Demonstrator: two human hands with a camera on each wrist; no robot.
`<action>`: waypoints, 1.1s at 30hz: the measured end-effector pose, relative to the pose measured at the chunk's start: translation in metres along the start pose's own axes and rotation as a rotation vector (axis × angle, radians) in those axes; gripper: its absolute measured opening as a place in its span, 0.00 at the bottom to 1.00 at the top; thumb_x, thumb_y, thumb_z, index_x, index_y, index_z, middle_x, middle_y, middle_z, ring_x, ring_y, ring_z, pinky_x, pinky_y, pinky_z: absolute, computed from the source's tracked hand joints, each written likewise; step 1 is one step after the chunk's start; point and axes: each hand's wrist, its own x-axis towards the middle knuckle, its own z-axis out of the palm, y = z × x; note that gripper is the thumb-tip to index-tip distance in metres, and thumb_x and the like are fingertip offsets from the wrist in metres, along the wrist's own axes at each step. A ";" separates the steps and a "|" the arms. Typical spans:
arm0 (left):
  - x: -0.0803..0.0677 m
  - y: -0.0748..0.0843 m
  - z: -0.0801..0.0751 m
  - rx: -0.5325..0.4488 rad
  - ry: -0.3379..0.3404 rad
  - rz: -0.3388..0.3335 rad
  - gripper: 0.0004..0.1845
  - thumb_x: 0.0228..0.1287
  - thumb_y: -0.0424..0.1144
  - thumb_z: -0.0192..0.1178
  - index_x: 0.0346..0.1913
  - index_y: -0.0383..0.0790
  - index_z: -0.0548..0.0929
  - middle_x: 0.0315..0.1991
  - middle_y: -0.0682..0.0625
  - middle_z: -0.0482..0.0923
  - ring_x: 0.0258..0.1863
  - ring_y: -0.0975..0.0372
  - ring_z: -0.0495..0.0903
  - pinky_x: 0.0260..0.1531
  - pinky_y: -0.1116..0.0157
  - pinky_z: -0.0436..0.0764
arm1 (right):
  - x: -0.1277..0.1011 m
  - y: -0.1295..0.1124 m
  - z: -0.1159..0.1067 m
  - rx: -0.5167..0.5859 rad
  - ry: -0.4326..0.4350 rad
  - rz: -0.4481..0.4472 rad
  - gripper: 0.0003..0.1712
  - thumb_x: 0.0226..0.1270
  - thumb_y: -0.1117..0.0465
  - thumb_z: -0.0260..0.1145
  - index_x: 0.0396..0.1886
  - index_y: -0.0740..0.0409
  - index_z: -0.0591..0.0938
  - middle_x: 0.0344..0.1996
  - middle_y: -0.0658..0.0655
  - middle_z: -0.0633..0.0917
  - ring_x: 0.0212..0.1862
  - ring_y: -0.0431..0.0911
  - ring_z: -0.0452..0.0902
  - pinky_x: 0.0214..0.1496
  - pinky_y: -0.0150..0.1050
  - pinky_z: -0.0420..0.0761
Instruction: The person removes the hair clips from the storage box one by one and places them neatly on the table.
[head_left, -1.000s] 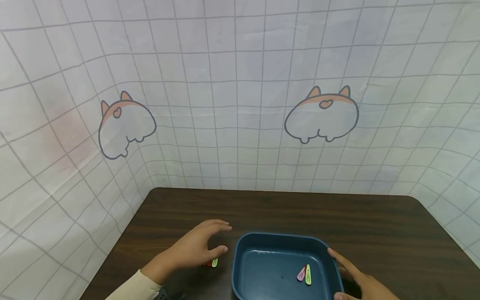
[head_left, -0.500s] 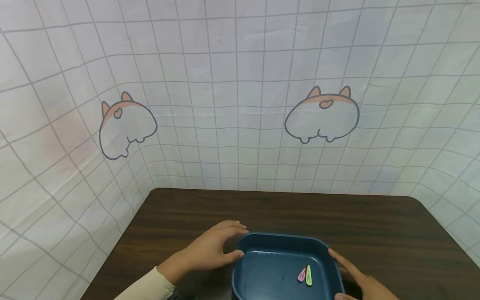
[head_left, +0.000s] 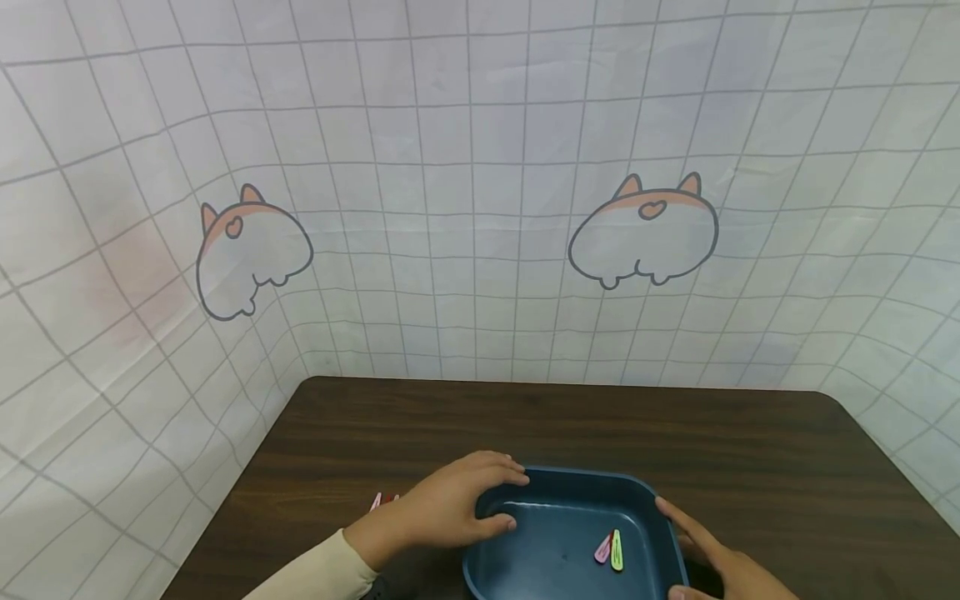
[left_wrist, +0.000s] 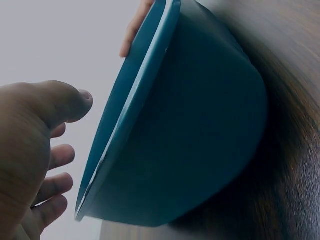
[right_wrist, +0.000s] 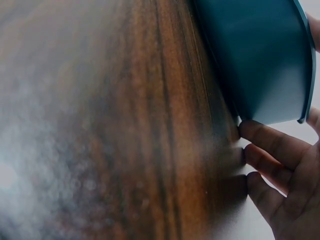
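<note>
A blue plastic basin [head_left: 551,475] stands on the table with several snap hair clips inside: a pink one [head_left: 603,548], a green one [head_left: 617,550] and a bit of a red one between them. My left hand [head_left: 453,500] hovers over the basin's left rim, fingers and thumb apart and holding nothing. At the right side my right hand [head_left: 716,562] holds the basin's wall, index finger and thumb at the rim. In the right wrist view its other fingers [right_wrist: 272,142] reach low on the outside of the wall. Pink and red clips [head_left: 377,500] peek out behind my left wrist, partly hidden.
The dark wooden table [head_left: 420,417] runs back to a white grid-patterned curtain [head_left: 442,250], which also closes in both sides. Cartoon corgi prints [head_left: 645,237] decorate it.
My left hand has moved right, from beside the basin to over its left rim. Clips on the table to the left come into view behind the wrist. The right hand and basin stay put.
</note>
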 end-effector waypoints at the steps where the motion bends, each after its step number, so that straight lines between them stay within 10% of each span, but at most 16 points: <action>1: 0.001 0.001 0.000 0.003 -0.007 0.000 0.26 0.73 0.53 0.63 0.69 0.48 0.77 0.70 0.57 0.70 0.73 0.61 0.65 0.67 0.56 0.71 | 0.000 0.000 0.000 0.008 -0.003 0.004 0.52 0.77 0.57 0.64 0.84 0.46 0.38 0.68 0.81 0.67 0.60 0.77 0.72 0.37 0.61 0.85; 14: 0.017 0.010 0.011 0.043 -0.050 0.042 0.25 0.74 0.53 0.62 0.69 0.49 0.78 0.69 0.58 0.72 0.69 0.64 0.68 0.65 0.60 0.72 | -0.001 -0.002 0.003 0.026 -0.003 0.013 0.52 0.77 0.56 0.63 0.84 0.46 0.38 0.68 0.81 0.67 0.60 0.79 0.71 0.36 0.58 0.86; 22: 0.027 0.020 0.016 0.056 -0.078 0.067 0.25 0.73 0.52 0.63 0.68 0.49 0.78 0.68 0.59 0.73 0.69 0.65 0.68 0.66 0.62 0.71 | -0.001 -0.001 0.001 0.022 -0.015 0.022 0.51 0.76 0.57 0.64 0.85 0.46 0.40 0.68 0.80 0.68 0.61 0.47 0.76 0.37 0.64 0.84; 33: 0.042 0.025 0.028 0.068 -0.133 0.134 0.25 0.75 0.53 0.60 0.70 0.49 0.77 0.69 0.57 0.72 0.70 0.66 0.67 0.69 0.64 0.66 | 0.000 0.002 0.004 0.010 -0.001 0.009 0.52 0.76 0.56 0.64 0.84 0.46 0.38 0.68 0.81 0.67 0.60 0.78 0.72 0.37 0.62 0.85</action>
